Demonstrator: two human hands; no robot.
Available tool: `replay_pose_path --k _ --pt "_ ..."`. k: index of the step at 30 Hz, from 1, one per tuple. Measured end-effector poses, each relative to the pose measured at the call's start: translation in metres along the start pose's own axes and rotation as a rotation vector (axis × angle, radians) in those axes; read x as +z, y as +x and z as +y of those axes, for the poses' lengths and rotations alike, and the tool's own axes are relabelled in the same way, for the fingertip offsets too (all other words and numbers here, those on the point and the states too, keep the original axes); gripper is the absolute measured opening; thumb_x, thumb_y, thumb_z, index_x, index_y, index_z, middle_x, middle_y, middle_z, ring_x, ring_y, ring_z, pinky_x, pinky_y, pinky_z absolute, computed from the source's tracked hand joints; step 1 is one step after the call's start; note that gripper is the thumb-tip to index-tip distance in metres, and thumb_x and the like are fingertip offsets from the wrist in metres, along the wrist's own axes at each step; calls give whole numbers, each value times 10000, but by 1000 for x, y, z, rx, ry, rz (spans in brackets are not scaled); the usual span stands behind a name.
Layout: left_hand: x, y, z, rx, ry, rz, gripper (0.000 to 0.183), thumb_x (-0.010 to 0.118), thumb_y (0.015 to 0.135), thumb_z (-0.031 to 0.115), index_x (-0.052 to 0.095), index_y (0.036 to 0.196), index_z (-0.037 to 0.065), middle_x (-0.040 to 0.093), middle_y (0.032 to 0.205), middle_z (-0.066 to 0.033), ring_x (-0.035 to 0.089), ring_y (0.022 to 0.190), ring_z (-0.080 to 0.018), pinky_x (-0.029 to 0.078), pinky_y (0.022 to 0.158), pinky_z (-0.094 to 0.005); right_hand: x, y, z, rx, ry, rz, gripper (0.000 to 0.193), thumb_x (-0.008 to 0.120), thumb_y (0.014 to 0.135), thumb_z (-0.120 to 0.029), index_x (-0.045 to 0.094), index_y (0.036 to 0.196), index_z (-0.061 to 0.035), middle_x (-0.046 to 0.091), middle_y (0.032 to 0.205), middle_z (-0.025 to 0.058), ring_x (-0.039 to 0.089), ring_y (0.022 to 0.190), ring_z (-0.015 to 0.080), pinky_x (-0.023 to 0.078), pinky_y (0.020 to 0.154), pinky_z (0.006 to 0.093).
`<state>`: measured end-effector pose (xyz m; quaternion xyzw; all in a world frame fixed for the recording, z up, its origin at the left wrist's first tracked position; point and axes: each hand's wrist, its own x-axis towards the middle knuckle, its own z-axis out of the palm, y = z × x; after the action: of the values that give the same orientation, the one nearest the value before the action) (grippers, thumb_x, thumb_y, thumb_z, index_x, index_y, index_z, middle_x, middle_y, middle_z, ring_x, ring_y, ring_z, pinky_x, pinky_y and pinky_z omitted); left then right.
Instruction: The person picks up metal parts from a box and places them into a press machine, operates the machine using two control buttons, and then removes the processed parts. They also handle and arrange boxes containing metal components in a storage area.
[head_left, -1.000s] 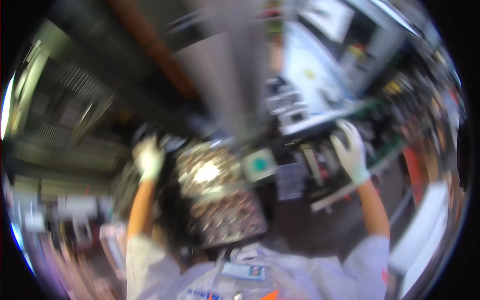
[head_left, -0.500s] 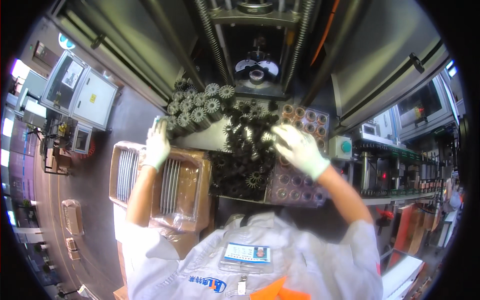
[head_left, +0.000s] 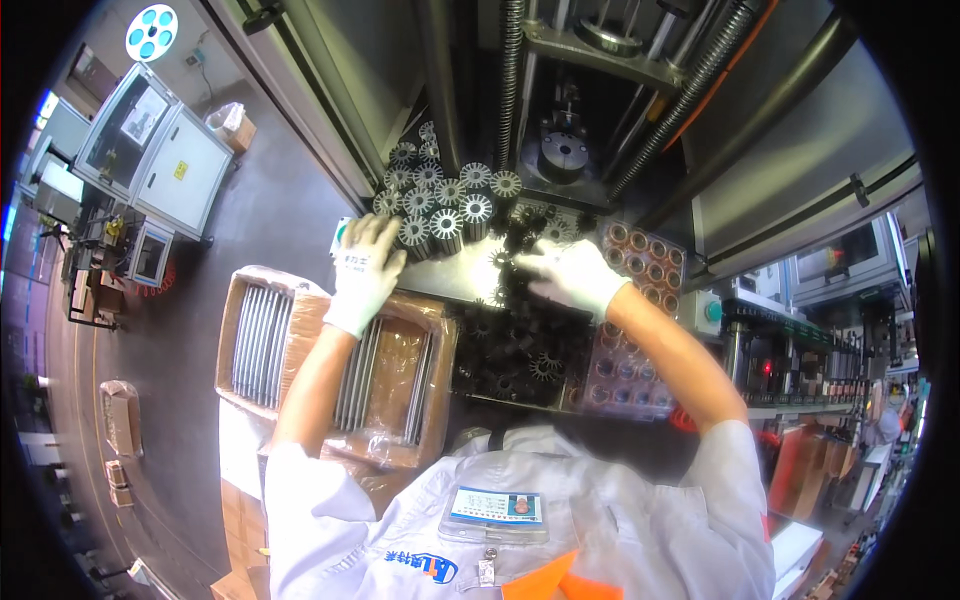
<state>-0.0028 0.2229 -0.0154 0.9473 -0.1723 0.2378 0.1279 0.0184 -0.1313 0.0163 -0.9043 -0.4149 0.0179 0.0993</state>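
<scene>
My left hand [head_left: 366, 270], in a white glove, has its fingers spread beside a group of upright slotted metal cores [head_left: 446, 222]. A small box with a green button [head_left: 340, 232] sits partly behind that hand. My right hand [head_left: 572, 276], gloved too, reaches leftward with fingers stretched out over loose dark toothed pieces [head_left: 507, 262]. Whether its fingertips touch one of them I cannot tell. Under the dark pieces and the cores lies a pale metal plate [head_left: 440, 280]. More dark toothed pieces [head_left: 545, 366] fill a tray nearer my body.
Ahead stands a press with a round metal fixture [head_left: 565, 155] between posts and springs. To the right are clear trays of copper-coloured rings [head_left: 655, 270] and another green button [head_left: 713, 311]. A plastic-lined carton [head_left: 447, 375] of metal rods stands at the left.
The view has turned, shifting the surroundings. My left hand has moved from the button box toward the cores. My right hand reaches farther left from the rings. The press fixture looks different.
</scene>
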Motion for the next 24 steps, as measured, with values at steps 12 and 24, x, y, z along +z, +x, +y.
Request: replay_pose_path --k 12,24 --pt "28 8 14 -34 83 -76 468 819 679 124 662 1119 105 581 1314 -112 479 1322 -351 343 1146 -534 20 -7 16 115 117 60 168 696 881 -278 722 981 -145 652 914 78 684 846 272 535 721 420" --pt "-10 -3 33 42 29 -100 378 831 625 69 605 928 70 645 1259 -110 476 1353 -360 197 1198 -589 -51 -9 54 532 1241 553 344 633 949 -52 627 1286 17 695 1070 42 612 824 81 524 762 232"
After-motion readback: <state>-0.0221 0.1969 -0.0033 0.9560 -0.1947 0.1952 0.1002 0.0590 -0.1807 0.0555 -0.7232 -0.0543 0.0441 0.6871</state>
